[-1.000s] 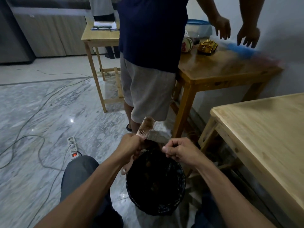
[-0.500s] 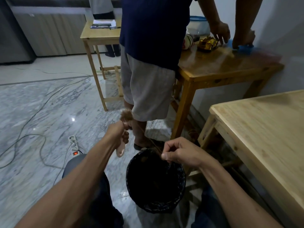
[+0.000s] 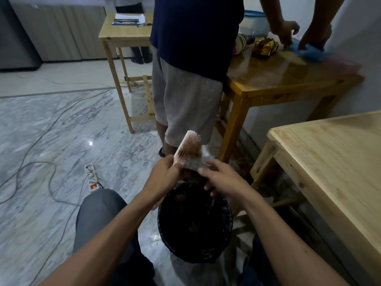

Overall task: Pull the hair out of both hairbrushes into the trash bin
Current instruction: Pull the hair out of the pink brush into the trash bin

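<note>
Both bare forearms reach forward and inward — hands close together, just apart. The left hand [image 3: 165, 176] is closed in a grip, thumb uppermost. The right hand [image 3: 224, 178] is palm-down with fingers [image 3: 206, 171] loosely extended toward the left — not clenched.

Pink hairbrush [image 3: 186, 149] matted with brown hair [image 3: 190, 150]; black trash bin [image 3: 194, 223]; grey-veined white marble floor [image 3: 51, 129]; pale wood desk [image 3: 338, 162]; darker honey-brown desk [image 3: 284, 75] with a yellow toy truck [image 3: 265, 47] and blue cloth [image 3: 311, 51]; white power strip [image 3: 91, 178], red switch lit; navy shirt [image 3: 195, 29], grey shorts [image 3: 185, 104].
</note>
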